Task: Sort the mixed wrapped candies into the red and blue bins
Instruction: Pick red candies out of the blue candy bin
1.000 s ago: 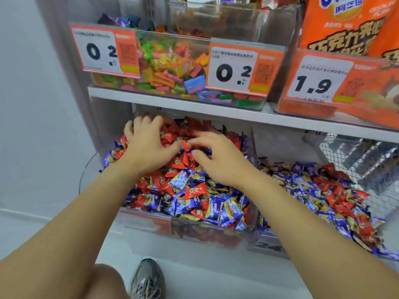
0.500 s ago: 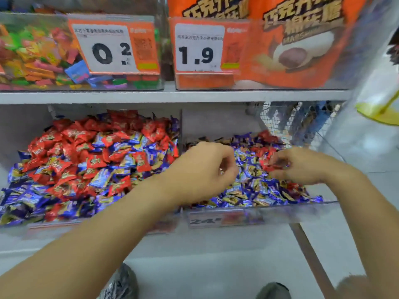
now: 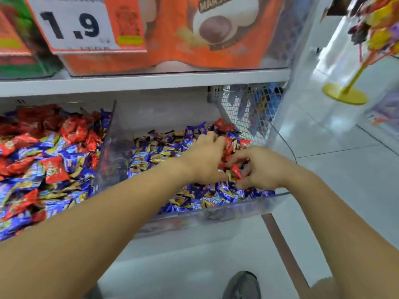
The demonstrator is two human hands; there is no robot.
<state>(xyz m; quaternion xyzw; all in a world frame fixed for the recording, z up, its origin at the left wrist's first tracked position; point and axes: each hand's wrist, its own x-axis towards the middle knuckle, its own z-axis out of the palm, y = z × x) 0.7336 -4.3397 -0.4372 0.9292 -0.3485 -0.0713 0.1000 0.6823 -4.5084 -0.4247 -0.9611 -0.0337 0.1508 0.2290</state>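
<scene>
**both hands in the right-hand candy bin, red pieces being gathered**

item: right-hand clear bin (image 3: pixel 278 200), lower shelf level. contents: mostly blue wrapped candies (image 3: pixel 207 197), with a cluster of red wrapped candies (image 3: pixel 224 127) at the far right corner and under the hands.

item: left-hand clear bin (image 3: pixel 108 145), same level, touching the first along a shared transparent wall. contents: red and blue candies mixed throughout, heaped higher than the neighbour.

item: left hand (image 3: pixel 205 158). reaches across into the right-hand bin, back of hand up, fingers curled down into the red pieces; what they enclose is hidden under the hand, so whether it holds any cannot be told.

item: right hand (image 3: pixel 259 169). lies just beside the left hand, almost touching it, over the front right part of the same bin. thumb and fingers pinch a red candy (image 3: pixel 235 171), its pointed wrapper end sticking out toward the left hand.

item: white shelf board (image 3: pixel 140 82) above both bins.

item: price tag (image 3: pixel 71 24) reading 1.9, on the upper shelf, orange border.

item: orange snack package (image 3: pixel 205 33), behind and right of the tag, partly blurred.

item: wire mesh basket (image 3: pixel 244 108), behind the right-hand bin, contents unclear.

item: yellow stand base (image 3: pixel 344 94), on the pale floor to the right.

item: shoe (image 3: pixel 241 285), grey, bottom edge of view.
</scene>
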